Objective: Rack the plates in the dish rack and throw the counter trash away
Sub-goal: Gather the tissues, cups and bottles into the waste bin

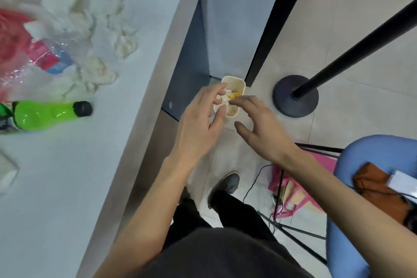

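Observation:
A small cream trash bin [237,84] stands on the floor beside the counter's end, holding white crumpled paper and a yellow scrap [234,96]. Both my hands hover above it. My left hand [200,117] has its fingers spread and loosely bent over the bin's left side, with nothing in it. My right hand [261,124] reaches in from the right, fingers extended toward the bin's mouth, holding nothing. On the white counter [67,187] lie crumpled tissues [99,72], a green bottle [52,114] on its side and a clear plastic bottle [49,56] with a red and blue label.
A black pole with a round base [295,97] stands right of the bin. A blue chair [370,160] with an orange cloth sits at the right, a pink bag [291,189] and cables under it. My shoe [228,183] is near the counter's foot.

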